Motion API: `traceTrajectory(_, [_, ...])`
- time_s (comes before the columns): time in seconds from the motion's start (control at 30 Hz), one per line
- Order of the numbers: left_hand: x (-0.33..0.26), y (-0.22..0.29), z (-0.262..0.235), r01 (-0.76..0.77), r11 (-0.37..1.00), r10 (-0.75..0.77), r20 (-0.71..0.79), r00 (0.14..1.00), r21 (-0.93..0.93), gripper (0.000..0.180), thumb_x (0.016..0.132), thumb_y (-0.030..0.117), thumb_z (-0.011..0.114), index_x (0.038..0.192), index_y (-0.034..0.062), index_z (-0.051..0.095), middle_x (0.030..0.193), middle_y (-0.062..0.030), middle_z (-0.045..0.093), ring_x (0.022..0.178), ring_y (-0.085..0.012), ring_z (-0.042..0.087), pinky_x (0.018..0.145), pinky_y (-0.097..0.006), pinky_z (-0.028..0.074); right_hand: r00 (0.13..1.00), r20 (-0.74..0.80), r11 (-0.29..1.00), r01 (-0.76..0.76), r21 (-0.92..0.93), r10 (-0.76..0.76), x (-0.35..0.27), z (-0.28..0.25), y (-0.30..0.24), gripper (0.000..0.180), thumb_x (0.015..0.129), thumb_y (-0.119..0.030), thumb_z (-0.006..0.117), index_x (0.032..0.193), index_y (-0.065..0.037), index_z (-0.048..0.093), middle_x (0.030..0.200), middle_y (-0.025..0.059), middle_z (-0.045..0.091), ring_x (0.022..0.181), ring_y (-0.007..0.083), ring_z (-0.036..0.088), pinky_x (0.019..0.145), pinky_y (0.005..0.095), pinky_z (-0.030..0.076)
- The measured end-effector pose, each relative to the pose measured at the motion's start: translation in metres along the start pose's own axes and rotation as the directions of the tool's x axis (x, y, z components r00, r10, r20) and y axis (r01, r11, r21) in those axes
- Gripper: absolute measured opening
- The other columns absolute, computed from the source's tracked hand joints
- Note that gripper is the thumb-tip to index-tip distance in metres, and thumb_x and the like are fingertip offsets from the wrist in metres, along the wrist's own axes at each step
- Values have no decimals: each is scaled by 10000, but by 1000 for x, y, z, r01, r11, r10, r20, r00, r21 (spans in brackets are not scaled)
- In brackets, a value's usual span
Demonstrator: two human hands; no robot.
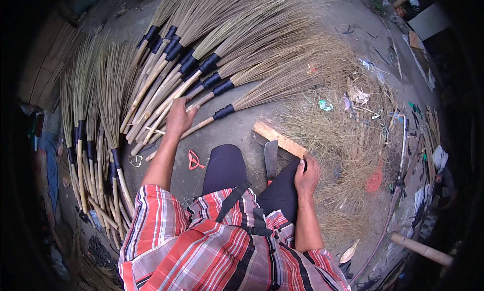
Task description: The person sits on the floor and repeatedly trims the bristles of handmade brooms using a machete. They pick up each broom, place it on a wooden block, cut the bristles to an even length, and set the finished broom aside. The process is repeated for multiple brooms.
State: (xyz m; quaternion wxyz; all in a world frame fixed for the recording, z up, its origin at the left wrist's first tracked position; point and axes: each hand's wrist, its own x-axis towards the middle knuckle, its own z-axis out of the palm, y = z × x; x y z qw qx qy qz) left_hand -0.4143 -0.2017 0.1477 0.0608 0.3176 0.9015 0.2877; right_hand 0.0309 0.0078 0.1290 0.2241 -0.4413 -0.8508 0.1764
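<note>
Several straw brooms with pale wooden handles and dark bindings lie fanned out ahead and to the left. My left hand is among their handles, its fingers closed round one broom handle. My right hand is by my right knee, beside the near end of a wooden block. It looks empty, with thumb and fingers slightly apart; some fingertips are hard to make out. A wide dark blade stands upright against the block, between my knees.
More brooms lean in a bunch at the left. Loose straw litters the ground at the right, with plastic scraps and red netting. A red tie lies by my left knee. A thick pole juts in at the lower right.
</note>
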Motion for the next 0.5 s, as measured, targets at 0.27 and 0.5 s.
traceTrajectory(0.27, [-11,122,244,-648,743,345,736,582,164,715,897,246,744,1539,145,445,1598,-136,435,1472,-309,419,1189,-497,353,929,58,927,-356,-120,365,-35,-32,-7,421,948,-262,659,1314,-55,633,1347,203,611,1286,416,536,1118,509,401])
traceTrajectory(0.5, [3,95,313,-584,796,168,870,464,158,815,843,306,797,1559,170,430,1606,-158,424,1471,-295,425,1177,-546,362,933,64,934,-348,-82,354,-32,-25,-17,403,928,-272,686,1271,-61,665,1300,186,647,1263,378,573,1098,501,429])
